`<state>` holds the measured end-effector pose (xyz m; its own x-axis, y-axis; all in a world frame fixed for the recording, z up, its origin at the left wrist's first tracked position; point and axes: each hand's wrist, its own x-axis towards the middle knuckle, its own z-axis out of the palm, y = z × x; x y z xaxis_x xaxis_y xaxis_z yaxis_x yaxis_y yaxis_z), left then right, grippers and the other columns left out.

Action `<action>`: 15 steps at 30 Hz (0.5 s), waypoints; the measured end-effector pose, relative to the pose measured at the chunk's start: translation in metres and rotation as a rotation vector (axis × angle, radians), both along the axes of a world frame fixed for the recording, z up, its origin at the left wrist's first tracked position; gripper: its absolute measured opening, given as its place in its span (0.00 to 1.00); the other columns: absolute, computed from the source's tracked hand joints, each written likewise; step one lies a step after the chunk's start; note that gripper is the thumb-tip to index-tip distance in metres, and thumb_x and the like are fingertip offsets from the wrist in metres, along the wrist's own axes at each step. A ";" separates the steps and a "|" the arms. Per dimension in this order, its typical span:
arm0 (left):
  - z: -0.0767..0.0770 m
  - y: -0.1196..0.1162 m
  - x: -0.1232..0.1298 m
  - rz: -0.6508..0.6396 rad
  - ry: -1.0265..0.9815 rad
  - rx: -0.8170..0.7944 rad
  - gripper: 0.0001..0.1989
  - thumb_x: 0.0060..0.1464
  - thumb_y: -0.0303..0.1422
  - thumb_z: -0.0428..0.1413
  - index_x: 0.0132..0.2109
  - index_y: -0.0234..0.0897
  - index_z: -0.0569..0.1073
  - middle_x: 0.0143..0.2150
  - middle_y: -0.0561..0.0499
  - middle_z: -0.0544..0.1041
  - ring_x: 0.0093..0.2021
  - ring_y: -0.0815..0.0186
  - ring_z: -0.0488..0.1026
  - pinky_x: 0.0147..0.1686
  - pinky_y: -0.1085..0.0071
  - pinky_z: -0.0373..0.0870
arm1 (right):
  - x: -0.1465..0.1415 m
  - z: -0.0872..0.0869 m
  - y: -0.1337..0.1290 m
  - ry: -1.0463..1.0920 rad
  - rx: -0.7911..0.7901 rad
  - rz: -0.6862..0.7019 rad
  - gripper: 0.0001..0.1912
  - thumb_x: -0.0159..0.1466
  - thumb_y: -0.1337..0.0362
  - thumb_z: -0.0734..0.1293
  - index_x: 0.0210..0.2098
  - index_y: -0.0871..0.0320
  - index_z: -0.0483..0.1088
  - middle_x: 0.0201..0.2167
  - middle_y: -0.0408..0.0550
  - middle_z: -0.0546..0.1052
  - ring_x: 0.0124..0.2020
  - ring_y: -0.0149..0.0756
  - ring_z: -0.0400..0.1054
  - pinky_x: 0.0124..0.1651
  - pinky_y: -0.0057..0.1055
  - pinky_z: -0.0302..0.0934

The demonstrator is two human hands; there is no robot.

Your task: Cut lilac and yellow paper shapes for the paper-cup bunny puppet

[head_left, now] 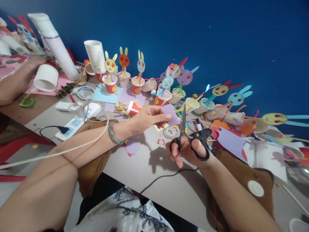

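Between the thumb and fingers of my left hand point(154, 119) is a small piece of purple paper point(172, 115), held up over the table. My right hand point(187, 151) has its fingers through the black handles of a pair of scissors point(183, 124). The scissor blades point upward and stand slightly apart, close to the right edge of the paper. Below my left wrist, a purple paper circle point(132, 147) lies on the table. A roll of clear tape point(169, 132) sits just behind the scissors.
Paper cups with rabbit figures point(111, 84) line the blue wall. A stack of white cups point(94, 56) stands behind them. On the left are a power strip point(78, 122), a white cable point(79, 151) and another person's arm point(18, 80). A black cord point(166, 176) crosses the table front.
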<state>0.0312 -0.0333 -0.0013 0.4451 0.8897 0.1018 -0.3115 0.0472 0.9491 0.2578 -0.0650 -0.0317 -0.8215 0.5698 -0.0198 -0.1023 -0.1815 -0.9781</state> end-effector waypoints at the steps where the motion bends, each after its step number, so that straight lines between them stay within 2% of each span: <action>1: 0.000 0.000 0.000 0.001 0.001 -0.004 0.19 0.48 0.44 0.67 0.30 0.31 0.73 0.23 0.53 0.74 0.24 0.75 0.69 0.28 0.74 0.65 | 0.000 0.000 -0.001 -0.002 -0.009 -0.004 0.34 0.62 0.32 0.59 0.32 0.57 0.75 0.16 0.46 0.74 0.23 0.38 0.67 0.31 0.34 0.59; 8: 0.000 0.001 -0.001 0.016 0.034 -0.001 0.19 0.50 0.44 0.67 0.29 0.31 0.72 0.23 0.53 0.74 0.25 0.75 0.69 0.29 0.74 0.66 | -0.002 0.000 -0.004 -0.044 0.018 -0.072 0.35 0.61 0.30 0.58 0.26 0.55 0.76 0.09 0.44 0.68 0.19 0.37 0.61 0.27 0.35 0.54; 15: -0.001 0.002 -0.001 0.018 0.029 0.020 0.21 0.49 0.46 0.67 0.29 0.32 0.70 0.24 0.54 0.74 0.25 0.75 0.69 0.29 0.74 0.65 | -0.006 0.004 -0.009 -0.022 -0.024 -0.098 0.33 0.62 0.32 0.61 0.27 0.56 0.75 0.07 0.40 0.66 0.15 0.32 0.56 0.26 0.33 0.52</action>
